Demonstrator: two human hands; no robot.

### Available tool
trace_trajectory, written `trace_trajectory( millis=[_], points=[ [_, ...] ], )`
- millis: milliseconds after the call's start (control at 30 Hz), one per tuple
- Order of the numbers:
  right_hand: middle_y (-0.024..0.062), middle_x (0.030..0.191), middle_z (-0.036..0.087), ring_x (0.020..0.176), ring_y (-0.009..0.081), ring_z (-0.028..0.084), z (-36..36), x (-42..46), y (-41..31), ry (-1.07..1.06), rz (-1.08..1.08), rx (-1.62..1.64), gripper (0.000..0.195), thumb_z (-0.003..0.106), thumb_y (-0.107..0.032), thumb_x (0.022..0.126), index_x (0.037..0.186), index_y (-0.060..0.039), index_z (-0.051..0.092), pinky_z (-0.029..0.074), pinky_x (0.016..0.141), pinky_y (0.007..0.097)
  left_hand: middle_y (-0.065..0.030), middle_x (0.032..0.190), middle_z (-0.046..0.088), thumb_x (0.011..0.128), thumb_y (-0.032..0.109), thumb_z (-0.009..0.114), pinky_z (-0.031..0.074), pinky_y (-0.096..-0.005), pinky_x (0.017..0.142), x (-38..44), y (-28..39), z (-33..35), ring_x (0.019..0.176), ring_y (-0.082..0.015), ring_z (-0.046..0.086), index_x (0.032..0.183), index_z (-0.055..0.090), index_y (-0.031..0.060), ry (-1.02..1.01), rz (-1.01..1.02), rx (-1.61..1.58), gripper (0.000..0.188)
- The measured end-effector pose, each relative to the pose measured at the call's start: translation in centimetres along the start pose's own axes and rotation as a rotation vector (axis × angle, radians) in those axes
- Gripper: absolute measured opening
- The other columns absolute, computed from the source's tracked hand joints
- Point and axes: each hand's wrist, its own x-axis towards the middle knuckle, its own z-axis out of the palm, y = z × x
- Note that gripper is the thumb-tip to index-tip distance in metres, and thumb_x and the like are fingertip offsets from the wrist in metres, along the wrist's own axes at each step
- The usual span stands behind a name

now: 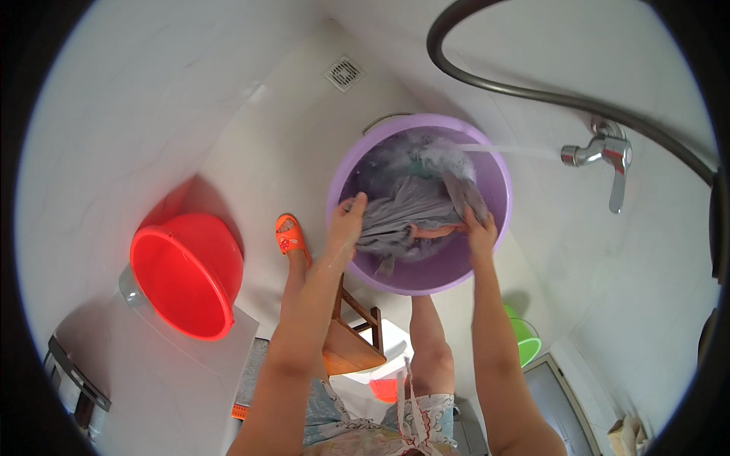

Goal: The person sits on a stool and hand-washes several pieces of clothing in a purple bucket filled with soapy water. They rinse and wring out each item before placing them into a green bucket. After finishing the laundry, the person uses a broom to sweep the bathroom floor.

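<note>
A lilac plastic tub (425, 282) holds soapy water and a grey wet garment (408, 208), whose folds run across towards both hands. My left hand (348, 222) grips the garment's left side near the tub's rim, thumb upwards. On the opposite side, my right hand (482, 231) pinches a raised grey fold. A salmon-coloured piece of cloth (434, 231) shows beside the right fingers. White foam (450, 159) gathers where a stream of water (507, 149) from the chrome wall tap (599, 151) enters the tub. Parts of the garment are under water.
A red plastic bucket (188, 273) is tilted at the left by a pale ledge (188, 365). Below the tub stands a wooden stool (351, 347). A green bucket (522, 336) is at the lower right. A grey hose (530, 88) crosses above the tap. A floor drain (344, 73) lies beyond.
</note>
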Motion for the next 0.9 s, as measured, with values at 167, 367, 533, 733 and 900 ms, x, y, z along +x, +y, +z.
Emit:
trace_trajectory(
  millis=[167,367,533,733,900],
  points=[
    [0.0268,0.129,0.047,0.115,0.0381,0.05,-2.5,-3.3,0.7,-0.061,-0.024,-0.916,0.064,0.073,-0.029,0.076,0.121,0.0076,0.047,0.042,0.094,0.044,-0.0225,0.129,0.045,0.081,0.039,0.069,0.044,-0.0428,0.094,-0.7,-0.9,1.3,0.118,-0.0368,0.045,0.136,0.04,0.0127,0.192,0.597,0.753,0.068],
    [0.0304,0.144,0.02,0.129,0.0472,0.029,8.8,0.0,7.0,-0.247,-0.138,-1.076,0.089,0.077,-0.037,0.068,0.136,0.0014,0.033,0.036,0.102,0.0496,-0.0293,0.142,0.027,0.081,0.032,0.068,0.036,-0.0513,0.101,6.7,-7.8,7.3,0.127,-0.0495,0.029,0.145,0.023,0.0189,0.076,0.203,1.327,0.079],
    [0.0269,0.138,0.03,0.125,0.0372,0.036,10.1,5.7,14.1,-0.558,-0.024,-1.108,0.078,0.071,-0.037,0.074,0.135,-0.001,0.036,0.038,0.097,0.0485,-0.021,0.14,0.039,0.086,0.036,0.057,0.04,-0.0412,0.099,17.6,-15.6,4.9,0.126,-0.0335,0.042,0.142,0.031,0.0068,0.008,0.138,1.067,0.069],
    [0.0183,0.12,0.053,0.105,0.0247,0.054,4.5,7.5,10.9,-0.523,0.189,-0.776,0.049,0.065,-0.021,0.082,0.123,0.0003,0.051,0.045,0.089,0.0338,-0.0228,0.14,0.037,0.086,0.029,0.056,0.031,-0.0447,0.106,17.4,-14.4,5.9,0.132,-0.0353,0.034,0.133,0.047,0.0061,-0.305,-0.172,1.222,0.053],
    [0.0132,0.118,0.058,0.103,0.0183,0.058,0.6,-7.2,-6.5,-0.376,0.161,0.034,0.042,0.059,-0.008,0.088,0.125,0.0066,0.048,0.047,0.088,0.0286,-0.0257,0.145,0.026,0.07,0.012,0.071,0.032,-0.0436,0.107,5.1,-9.9,3.5,0.136,-0.0393,0.026,0.144,0.027,0.0139,0.041,0.095,1.322,0.086]
  ],
)
